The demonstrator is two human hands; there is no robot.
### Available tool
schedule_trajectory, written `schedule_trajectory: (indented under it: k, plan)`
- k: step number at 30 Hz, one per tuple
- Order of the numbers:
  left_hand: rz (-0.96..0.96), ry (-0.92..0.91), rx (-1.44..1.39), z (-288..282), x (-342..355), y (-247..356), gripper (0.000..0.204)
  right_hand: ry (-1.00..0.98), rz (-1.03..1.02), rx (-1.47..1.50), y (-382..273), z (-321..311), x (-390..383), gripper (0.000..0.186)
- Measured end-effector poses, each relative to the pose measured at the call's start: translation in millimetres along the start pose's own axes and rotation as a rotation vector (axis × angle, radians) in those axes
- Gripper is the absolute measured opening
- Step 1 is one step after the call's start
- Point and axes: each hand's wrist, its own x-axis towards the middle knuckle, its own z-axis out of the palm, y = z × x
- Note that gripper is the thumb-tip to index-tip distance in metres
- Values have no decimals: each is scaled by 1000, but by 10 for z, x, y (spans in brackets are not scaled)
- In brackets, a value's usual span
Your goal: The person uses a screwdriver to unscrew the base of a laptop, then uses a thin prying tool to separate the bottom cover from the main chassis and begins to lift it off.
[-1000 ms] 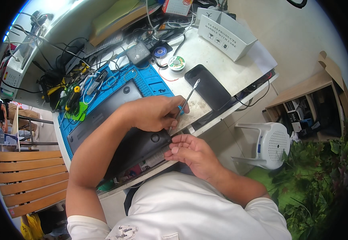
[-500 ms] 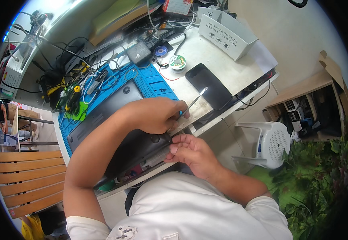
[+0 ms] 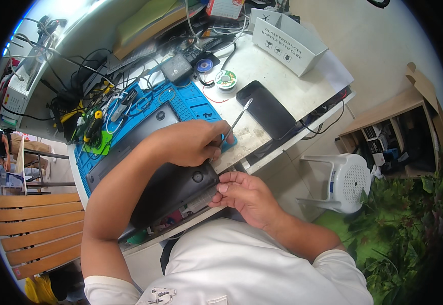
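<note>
A dark laptop [image 3: 155,190] lies underside up, with round rubber feet, partly on a blue work mat [image 3: 201,104]. My left hand [image 3: 193,142] reaches over its right edge, closed around a thin metal pry tool [image 3: 240,118]. The tool's flat, pale tip points away from me, over a black smartphone [image 3: 268,109]; its other end is hidden by the hand. At the laptop's near right corner, my right hand [image 3: 247,198] pinches the edge between thumb and fingers.
Solder spool [image 3: 226,80] and white open box [image 3: 290,46] stand farther back on the desk. Tangled cables and hand tools [image 3: 96,122] crowd the left. An open drawer [image 3: 180,218] sits below the near edge. A white plastic stool [image 3: 348,183] stands at right.
My left hand has shifted slightly left, and the tool's tip has swung left and away from me. More of the laptop's near rubber foot shows. My right hand stays almost still.
</note>
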Motion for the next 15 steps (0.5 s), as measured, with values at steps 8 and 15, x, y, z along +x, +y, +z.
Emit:
schedule_trajectory:
  k: [8,15]
  plan:
    - [-45,-24,73,7,-12,137,33,13,-27,-131,9,-11,20,36]
    - [-12,-13,204,27,-42,236,35,-17,-38,-166,-20,-30,14,45]
